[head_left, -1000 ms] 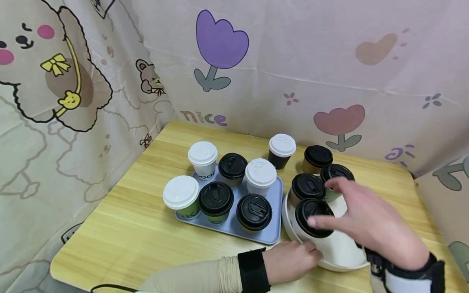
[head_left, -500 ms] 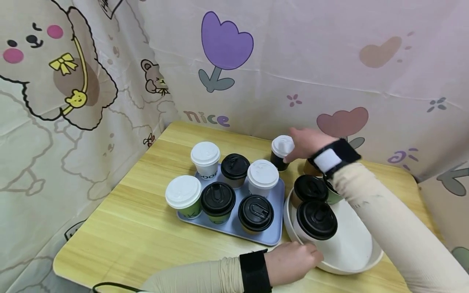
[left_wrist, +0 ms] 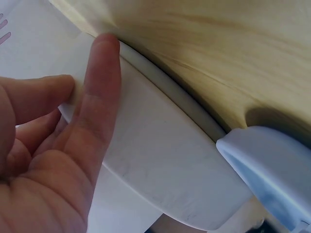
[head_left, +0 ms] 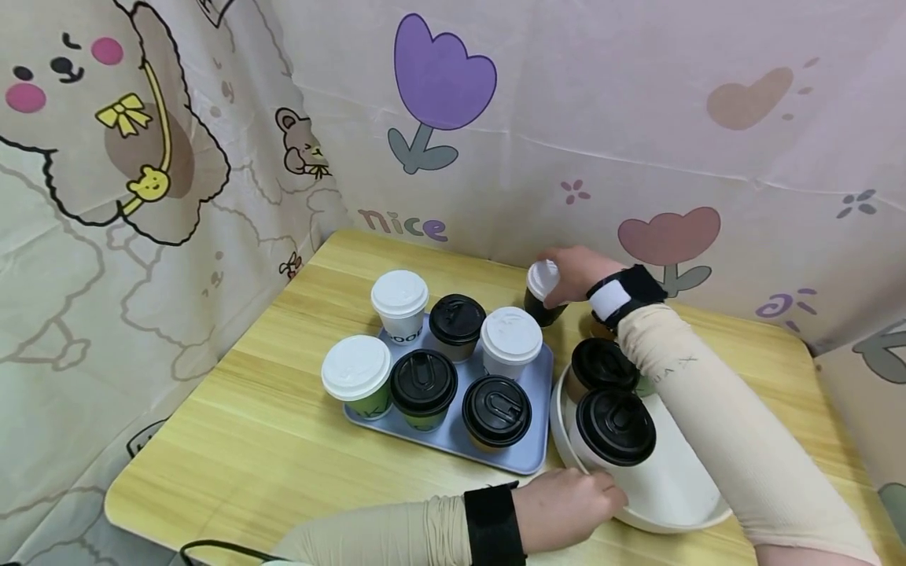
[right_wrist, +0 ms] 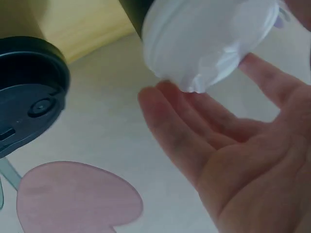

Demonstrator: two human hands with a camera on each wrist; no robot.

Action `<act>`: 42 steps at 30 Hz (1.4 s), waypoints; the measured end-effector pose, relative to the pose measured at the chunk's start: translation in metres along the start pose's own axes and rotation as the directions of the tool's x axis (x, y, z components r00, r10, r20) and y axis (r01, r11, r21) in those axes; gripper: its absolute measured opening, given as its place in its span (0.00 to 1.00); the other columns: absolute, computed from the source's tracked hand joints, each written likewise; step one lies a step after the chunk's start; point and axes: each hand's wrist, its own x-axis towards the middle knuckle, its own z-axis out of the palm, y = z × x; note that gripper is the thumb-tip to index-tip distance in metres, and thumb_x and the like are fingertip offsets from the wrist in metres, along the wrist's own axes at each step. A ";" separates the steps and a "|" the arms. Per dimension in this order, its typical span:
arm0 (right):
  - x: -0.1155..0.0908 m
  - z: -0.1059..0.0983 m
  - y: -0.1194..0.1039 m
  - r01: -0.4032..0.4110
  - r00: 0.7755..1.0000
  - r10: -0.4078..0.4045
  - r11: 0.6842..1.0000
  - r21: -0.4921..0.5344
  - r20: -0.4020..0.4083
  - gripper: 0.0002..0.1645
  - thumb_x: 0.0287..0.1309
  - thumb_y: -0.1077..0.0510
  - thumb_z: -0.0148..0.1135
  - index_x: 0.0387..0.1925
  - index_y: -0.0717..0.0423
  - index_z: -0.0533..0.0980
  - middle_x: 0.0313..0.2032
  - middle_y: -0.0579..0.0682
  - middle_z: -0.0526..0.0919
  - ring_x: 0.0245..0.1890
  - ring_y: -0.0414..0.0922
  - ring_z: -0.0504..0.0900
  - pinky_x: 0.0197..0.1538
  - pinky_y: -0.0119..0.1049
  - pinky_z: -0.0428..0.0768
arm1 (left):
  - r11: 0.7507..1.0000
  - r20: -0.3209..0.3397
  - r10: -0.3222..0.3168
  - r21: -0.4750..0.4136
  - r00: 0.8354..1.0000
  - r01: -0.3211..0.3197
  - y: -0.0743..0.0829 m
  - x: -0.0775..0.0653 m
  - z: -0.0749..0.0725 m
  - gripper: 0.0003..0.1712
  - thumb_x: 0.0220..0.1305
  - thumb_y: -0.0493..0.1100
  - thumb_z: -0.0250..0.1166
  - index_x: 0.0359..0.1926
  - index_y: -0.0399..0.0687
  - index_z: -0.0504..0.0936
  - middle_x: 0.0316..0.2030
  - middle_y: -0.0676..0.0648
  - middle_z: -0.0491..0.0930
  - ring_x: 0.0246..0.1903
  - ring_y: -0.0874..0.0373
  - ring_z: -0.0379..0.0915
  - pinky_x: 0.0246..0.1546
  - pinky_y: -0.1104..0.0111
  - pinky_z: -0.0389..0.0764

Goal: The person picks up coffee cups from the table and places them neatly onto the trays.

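At the back of the table, my right hand (head_left: 582, 275) grips a paper coffee cup (head_left: 541, 308) with a black body and a white lid. In the right wrist view its fingers and thumb curve about the white lid (right_wrist: 209, 39); the cup leans slightly in the head view. My left hand (head_left: 566, 509) pinches the near left rim of a round white tray (head_left: 668, 479). The left wrist view has one finger lying along the tray's outer wall (left_wrist: 160, 155). Two black-lidded cups, one the front cup (head_left: 616, 427), stand inside this tray, and a green cup is mostly hidden behind my right sleeve.
Left of the round tray lies a blue rectangular tray (head_left: 534, 448) with several lidded cups, some white-lidded, some black-lidded. Behind my right forearm, a brown cup (head_left: 600, 326) is mostly covered. A printed curtain (head_left: 538, 94) hangs right behind the table (head_left: 233, 440).
My right hand has moved from over the round tray to the back of the table and taken hold of the white-lidded black cup, which now tilts. My left hand stays at the tray rim.
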 end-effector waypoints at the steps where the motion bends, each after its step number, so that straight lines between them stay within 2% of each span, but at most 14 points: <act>1: -0.005 -0.003 0.001 0.010 0.999 -0.009 1.000 0.019 -0.038 0.49 0.49 0.53 0.78 0.72 0.56 0.68 0.57 0.70 0.76 0.54 0.65 0.76 0.52 0.58 0.78 | 1.000 -0.003 0.002 -0.002 1.000 -0.002 0.000 0.000 0.000 0.11 0.71 0.36 0.64 0.49 0.54 0.86 0.44 0.57 0.83 0.40 0.72 0.80 0.33 0.86 0.75; 4: -0.029 -0.018 0.003 0.049 0.986 -0.036 0.996 0.079 -0.160 0.51 0.49 0.51 0.77 0.73 0.53 0.66 0.58 0.72 0.72 0.53 0.64 0.73 0.50 0.59 0.77 | 1.000 -0.009 0.006 0.015 1.000 -0.006 0.000 0.000 0.000 0.10 0.70 0.36 0.65 0.49 0.54 0.85 0.44 0.57 0.83 0.39 0.72 0.80 0.32 0.86 0.74; 7: -0.060 -0.033 0.000 0.084 0.954 -0.040 0.987 0.138 -0.297 0.51 0.50 0.50 0.77 0.75 0.48 0.65 0.58 0.72 0.69 0.53 0.63 0.70 0.49 0.60 0.75 | 0.999 -0.024 0.005 0.045 1.000 -0.004 -0.001 0.000 -0.001 0.09 0.70 0.37 0.65 0.46 0.55 0.85 0.41 0.58 0.82 0.37 0.72 0.79 0.30 0.86 0.74; 11: -0.102 -0.043 -0.001 0.151 0.880 -0.060 0.976 0.158 -0.472 0.53 0.48 0.50 0.78 0.76 0.45 0.65 0.64 0.69 0.69 0.57 0.63 0.69 0.51 0.60 0.70 | 0.999 -0.044 -0.003 0.046 0.999 0.005 -0.003 -0.002 -0.001 0.09 0.68 0.35 0.66 0.44 0.54 0.85 0.38 0.58 0.81 0.35 0.72 0.78 0.28 0.86 0.74; 14: -0.132 -0.041 0.001 0.193 0.825 -0.080 0.970 0.147 -0.559 0.54 0.46 0.52 0.79 0.76 0.45 0.66 0.65 0.65 0.72 0.58 0.61 0.70 0.49 0.57 0.67 | 1.000 -0.048 -0.010 0.024 0.999 0.011 -0.004 -0.002 -0.001 0.10 0.67 0.34 0.66 0.44 0.54 0.85 0.37 0.58 0.82 0.35 0.72 0.78 0.28 0.86 0.73; 18: -0.170 -0.029 0.004 0.166 0.798 -0.024 0.969 0.181 -0.602 0.57 0.42 0.54 0.82 0.76 0.40 0.66 0.62 0.64 0.73 0.55 0.59 0.70 0.42 0.53 0.68 | 1.000 -0.048 -0.009 0.013 0.999 0.010 -0.005 -0.002 0.000 0.10 0.68 0.34 0.66 0.45 0.53 0.85 0.37 0.57 0.81 0.35 0.72 0.78 0.28 0.86 0.73; 22: -0.201 -0.010 0.011 0.122 0.760 0.065 0.963 0.240 -0.647 0.61 0.37 0.59 0.84 0.76 0.38 0.66 0.61 0.62 0.72 0.54 0.50 0.66 0.41 0.39 0.66 | 1.000 -0.048 -0.007 0.000 0.999 0.007 -0.005 -0.002 -0.001 0.10 0.69 0.34 0.65 0.46 0.53 0.86 0.38 0.57 0.82 0.35 0.72 0.78 0.29 0.87 0.73; 24: -0.212 -0.001 0.015 0.118 0.726 0.101 0.957 0.267 -0.681 0.63 0.34 0.63 0.84 0.76 0.39 0.67 0.62 0.55 0.72 0.55 0.42 0.64 0.43 0.36 0.63 | 1.000 -0.049 -0.007 -0.007 0.999 0.007 -0.005 -0.001 -0.001 0.11 0.69 0.34 0.65 0.47 0.52 0.86 0.39 0.56 0.83 0.37 0.72 0.79 0.30 0.87 0.73; 27: -0.227 0.011 0.020 0.125 0.674 0.144 0.944 0.304 -0.724 0.64 0.29 0.67 0.83 0.75 0.42 0.69 0.63 0.37 0.71 0.57 0.33 0.60 0.45 0.33 0.60 | 1.000 -0.051 -0.007 -0.004 0.999 0.007 -0.005 -0.001 -0.001 0.11 0.69 0.34 0.65 0.48 0.53 0.86 0.40 0.56 0.84 0.39 0.72 0.79 0.31 0.87 0.73; 29: -0.236 0.019 0.023 0.139 0.641 0.155 0.939 0.313 -0.751 0.65 0.26 0.69 0.83 0.74 0.45 0.70 0.63 0.28 0.69 0.61 0.30 0.60 0.47 0.29 0.59 | 1.000 -0.054 -0.005 0.002 0.999 0.005 -0.005 -0.001 -0.001 0.11 0.70 0.35 0.65 0.48 0.53 0.86 0.41 0.57 0.84 0.40 0.72 0.79 0.32 0.87 0.74; 31: -0.245 0.026 0.025 0.153 0.618 0.160 0.936 0.317 -0.770 0.66 0.22 0.72 0.82 0.73 0.48 0.71 0.65 0.25 0.68 0.63 0.31 0.60 0.49 0.25 0.58 | 1.000 -0.053 -0.004 -0.005 0.999 0.004 -0.004 0.000 0.000 0.11 0.70 0.35 0.65 0.48 0.52 0.86 0.42 0.56 0.84 0.41 0.72 0.80 0.32 0.87 0.74; 35: -0.263 0.037 0.027 0.112 0.602 0.219 0.929 0.352 -0.768 0.69 0.20 0.74 0.80 0.74 0.50 0.69 0.65 0.26 0.66 0.62 0.31 0.60 0.51 0.21 0.58 | 1.000 -0.049 -0.002 -0.024 0.999 0.001 -0.004 0.001 0.002 0.10 0.70 0.34 0.65 0.48 0.51 0.86 0.41 0.56 0.84 0.41 0.71 0.80 0.32 0.87 0.74; 38: -0.275 0.045 0.027 0.069 0.595 0.311 0.899 0.432 -0.741 0.69 0.22 0.77 0.79 0.75 0.50 0.68 0.63 0.28 0.65 0.58 0.31 0.62 0.50 0.15 0.60 | 1.000 -0.041 -0.002 -0.029 0.999 0.001 -0.003 0.002 0.002 0.10 0.70 0.34 0.64 0.47 0.51 0.86 0.41 0.55 0.84 0.40 0.71 0.80 0.33 0.87 0.74; 42: -0.291 0.058 0.026 0.083 0.572 0.375 0.859 0.506 -0.730 0.69 0.20 0.83 0.74 0.74 0.58 0.67 0.63 0.36 0.66 0.54 0.34 0.67 0.48 0.12 0.66 | 0.999 -0.017 -0.003 -0.041 1.000 0.002 -0.002 0.004 0.003 0.11 0.72 0.35 0.64 0.50 0.52 0.86 0.43 0.55 0.84 0.41 0.71 0.81 0.32 0.87 0.74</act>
